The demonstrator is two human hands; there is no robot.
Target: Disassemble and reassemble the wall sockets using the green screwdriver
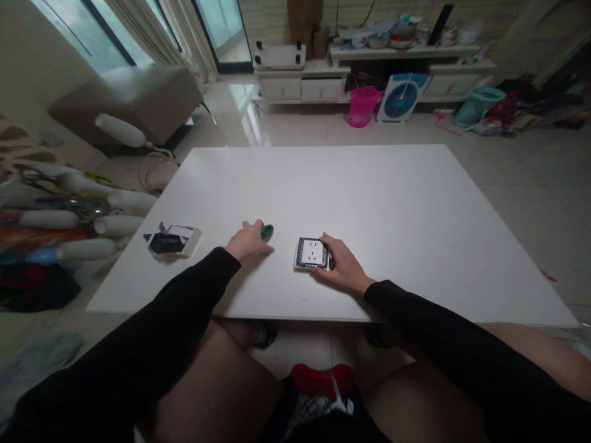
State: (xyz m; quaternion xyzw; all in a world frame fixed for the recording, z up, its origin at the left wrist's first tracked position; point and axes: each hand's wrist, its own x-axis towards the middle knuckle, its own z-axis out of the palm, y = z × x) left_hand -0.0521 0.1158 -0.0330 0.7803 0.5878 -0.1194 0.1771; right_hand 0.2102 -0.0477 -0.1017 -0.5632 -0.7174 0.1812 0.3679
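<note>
A white wall socket (313, 251) with a dark frame lies face up near the middle of the white table (369, 191). My right hand (342, 263) grips its right edge, thumb at the near side and fingers at the far side. To the left of the socket, my left hand (250, 240) is closed around a green-handled tool (266, 231), which looks like a screwdriver. Only the handle's end shows past the fingers; the rest is hidden. A thin pale line on the table beside these fingers is too faint to name.
On the table's left side sits a small open white box (190, 241) with black pieces (166, 243) in it. White padded rods (129, 200) crowd the floor beyond that edge. Across the room stand a pink basket (362, 107) and a blue fan (401, 98).
</note>
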